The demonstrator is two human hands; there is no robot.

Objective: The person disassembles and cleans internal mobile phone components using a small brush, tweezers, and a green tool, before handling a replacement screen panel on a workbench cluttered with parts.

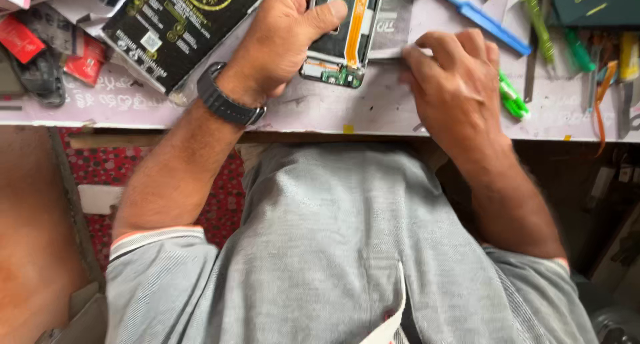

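Left hand (283,41) grips opened phone (343,31), long axis pointing away; right hand (453,91) just beside, fingers curled, pinching grey sheet (393,24).

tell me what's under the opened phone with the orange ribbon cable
The opened phone lies on the pale pink worktop, gripped by the left hand. Anything directly beneath it is covered.

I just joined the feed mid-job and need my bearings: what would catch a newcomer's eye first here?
First, the opened phone with an orange ribbon cable, top centre on the pale workbench, held in the grip of the left hand, whose wrist wears a black watch. Beside it the right hand rests on the bench edge. Blue and green tools lie scattered at the right, and a black printed box lies at the upper left.
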